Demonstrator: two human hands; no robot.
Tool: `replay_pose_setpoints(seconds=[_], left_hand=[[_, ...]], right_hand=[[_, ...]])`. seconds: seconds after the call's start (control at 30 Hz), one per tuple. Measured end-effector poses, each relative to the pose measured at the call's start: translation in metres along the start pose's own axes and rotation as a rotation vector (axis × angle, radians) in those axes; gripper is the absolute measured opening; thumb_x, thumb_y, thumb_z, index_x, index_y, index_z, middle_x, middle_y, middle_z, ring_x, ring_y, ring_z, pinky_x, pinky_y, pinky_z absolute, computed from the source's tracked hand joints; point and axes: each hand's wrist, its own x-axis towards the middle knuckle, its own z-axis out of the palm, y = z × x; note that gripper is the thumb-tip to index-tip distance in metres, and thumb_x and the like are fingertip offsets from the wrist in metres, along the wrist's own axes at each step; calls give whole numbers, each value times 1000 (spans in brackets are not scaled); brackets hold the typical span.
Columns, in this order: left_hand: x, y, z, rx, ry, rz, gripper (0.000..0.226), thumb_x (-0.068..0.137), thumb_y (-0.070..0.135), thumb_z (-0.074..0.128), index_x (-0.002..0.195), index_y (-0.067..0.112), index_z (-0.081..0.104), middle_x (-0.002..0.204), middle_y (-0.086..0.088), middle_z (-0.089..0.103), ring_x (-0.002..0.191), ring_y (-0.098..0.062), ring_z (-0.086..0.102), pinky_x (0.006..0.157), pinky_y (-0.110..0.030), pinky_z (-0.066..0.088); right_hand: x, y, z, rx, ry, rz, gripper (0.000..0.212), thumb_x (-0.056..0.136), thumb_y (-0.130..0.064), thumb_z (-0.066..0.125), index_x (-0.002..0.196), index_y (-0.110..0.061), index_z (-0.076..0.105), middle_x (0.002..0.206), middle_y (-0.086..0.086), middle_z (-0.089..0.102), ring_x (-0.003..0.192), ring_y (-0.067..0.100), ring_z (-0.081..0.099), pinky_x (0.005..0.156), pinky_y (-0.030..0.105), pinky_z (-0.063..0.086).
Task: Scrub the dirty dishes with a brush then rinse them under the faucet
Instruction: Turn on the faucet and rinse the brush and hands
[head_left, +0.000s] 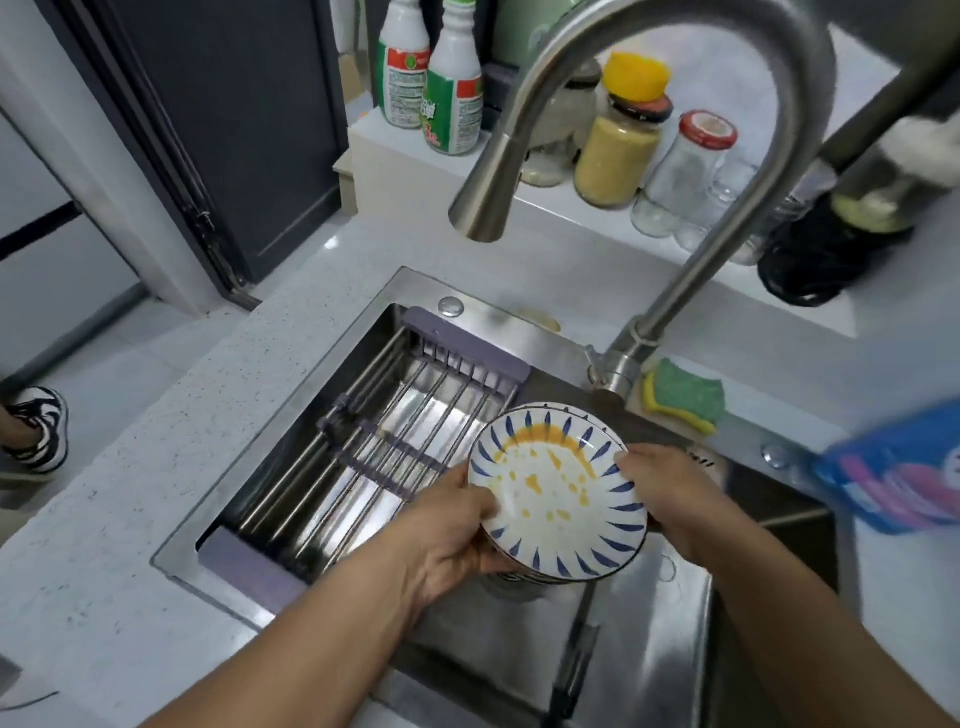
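Gripping yellow-stained white blue-rimmed plate stack (558, 499) with curled fingers of left hand (457, 525) and right hand (670, 493) over steel sink (654, 639). Scrubbing, rinsing all left to do.

Bright light (edge blur, perhaps motion)

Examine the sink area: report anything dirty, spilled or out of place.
The round white plate with blue rim strokes, gripped by left hand and right hand over the steel sink, carries orange-yellow smears and splatters.
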Motion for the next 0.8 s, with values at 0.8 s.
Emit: replay_pose_setpoints(seconds=[0.8], left_hand=[[76,-51,23,400,187,-147,38,100,-12,30,95,13,58,83,-12,69,75,-30,68,52,-44,61]], right_hand=[[65,76,28,-484,-17,83,36,99,-7,55,134,-10,61,144,9,55,133,25,53,109,30,45]])
